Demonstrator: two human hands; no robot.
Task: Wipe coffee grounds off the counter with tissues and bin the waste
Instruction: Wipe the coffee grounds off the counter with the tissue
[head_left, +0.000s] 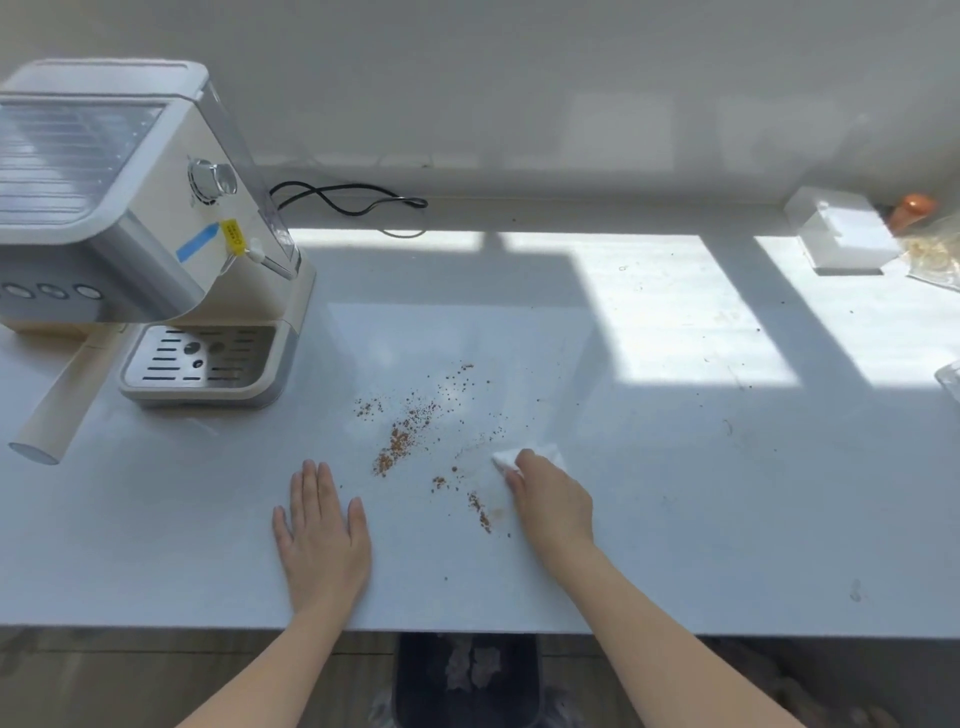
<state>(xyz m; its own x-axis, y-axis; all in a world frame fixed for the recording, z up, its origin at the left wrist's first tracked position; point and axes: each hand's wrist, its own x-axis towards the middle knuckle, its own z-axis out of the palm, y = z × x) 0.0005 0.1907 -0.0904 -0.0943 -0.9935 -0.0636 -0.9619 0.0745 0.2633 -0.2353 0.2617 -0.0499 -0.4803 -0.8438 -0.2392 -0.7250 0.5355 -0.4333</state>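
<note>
Brown coffee grounds (402, 441) lie scattered over the middle of the white counter (675, 493), with a smaller trail (480, 512) nearer the front edge. My right hand (553, 501) holds a white tissue (519, 457) against the counter, just right of the grounds; most of the tissue is hidden under the fingers. My left hand (322, 535) rests flat on the counter, fingers straight, left of the spill and holding nothing. A dark bin (415, 680) stands on the floor below the counter's front edge, with crumpled white tissues (472, 667) inside.
A cream coffee machine (150, 234) with a drip tray (202, 358) and a long handle (57, 410) fills the left. A black cable (348, 200) lies by the wall. A white tissue box (841, 239) and a clear bag (932, 257) sit at the far right.
</note>
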